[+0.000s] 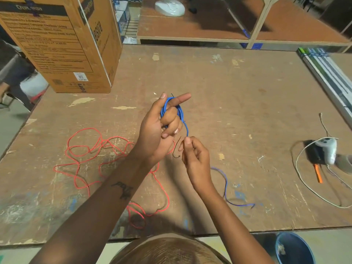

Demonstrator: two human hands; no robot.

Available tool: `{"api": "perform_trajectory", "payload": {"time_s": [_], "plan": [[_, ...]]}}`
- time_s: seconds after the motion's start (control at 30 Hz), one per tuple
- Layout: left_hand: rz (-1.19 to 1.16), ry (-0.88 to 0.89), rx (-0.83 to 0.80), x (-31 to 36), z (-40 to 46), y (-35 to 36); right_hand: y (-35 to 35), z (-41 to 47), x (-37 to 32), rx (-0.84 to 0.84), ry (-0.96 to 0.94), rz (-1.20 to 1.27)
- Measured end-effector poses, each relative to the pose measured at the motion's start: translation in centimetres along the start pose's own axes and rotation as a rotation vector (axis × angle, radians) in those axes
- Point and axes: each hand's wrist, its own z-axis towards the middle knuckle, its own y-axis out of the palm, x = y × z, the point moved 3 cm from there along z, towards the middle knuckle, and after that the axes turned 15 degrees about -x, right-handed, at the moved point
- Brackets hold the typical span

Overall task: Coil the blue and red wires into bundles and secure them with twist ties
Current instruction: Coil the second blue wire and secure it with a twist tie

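A: How far along?

B: Partway, I'd judge. The left hand [158,128] holds the blue wire [181,113] coiled round its fingers above mid-surface; the right hand [194,155] pinches its loose tail. No tie on yet.

A: And the red wire [83,149]?

B: Uncoiled, sprawled thin and loopy toward the surface's [247,103] near-left edge.

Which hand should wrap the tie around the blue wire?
Probably the right hand: it pinches the thin dark twist tie just below the coiled blue wire, while the left hand grips that coil.
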Motion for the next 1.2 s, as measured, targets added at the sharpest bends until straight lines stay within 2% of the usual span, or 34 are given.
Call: {"api": "perform_trajectory", "payload": {"time_s": [0.1, 0.13, 0.2, 0.33, 0.53, 0.6, 0.7, 0.77, 0.83, 0.93, 1.07, 1.13, 1.2], "plan": [[-0.04, -0.032, -0.061, -0.7, -0.3, 0.6, 0.9, 0.3, 0.8, -0.095, 0.118, 0.5], [-0.002, -0.049, -0.071, -0.8, -0.4, 0.7, 1.1, 0.3, 0.9, -0.111, 0.145, 0.592], [0.161, -0.071, -0.068, -0.9, -0.7, 0.8, 0.9, 0.2, 1.0, -0.116, 0.188, 0.615], [0.465, -0.074, -0.053, -0.3, -0.4, 1.0, 0.8, -0.7, 0.4, -0.17, 0.194, 0.45], [0.318, 0.051, -0.099, -1.4, 0.8, 1.3, 0.9, -1.0, -2.9, -0.295, 0.177, 0.086], [0.385, 0.107, -0.067, -1.6, 1.2, 1.1, 0.6, -1.1, -3.9, -0.342, 0.189, -0.071], [0.687, 0.089, -0.073, -2.5, 1.9, 0.5, 0.1, -1.4, -5.5, -0.431, 0.209, -0.326], [0.996, 0.032, -0.15, -2.9, 2.2, -0.2, -0.2, -1.7, -6.5, -0.469, 0.24, -0.304], [1.318, 0.0, -0.22, -3.1, 2.5, -1.4, -1.0, -1.8, -7.2, -0.442, 0.283, -0.305], [1.793, -0.063, -0.173, -3.4, 2.4, -3.8, -2.9, -1.9, -7.2, -0.375, 0.358, -0.487], [1.987, -0.206, -0.041, -3.6, 1.2, -6.3, -5.5, -1.7, -8.5, -0.35, 0.394, -0.8], [1.99, -0.239, -0.1, -4.0, 0.3, -6.6, -6.6, -1.1, -9.7, -0.308, 0.329, -1.105], [1.876, -0.189, -0.216, -4.4, -1.1, -6.0, -7.5, 0.1, -10.7, -0.222, 0.18, -1.315]]}}
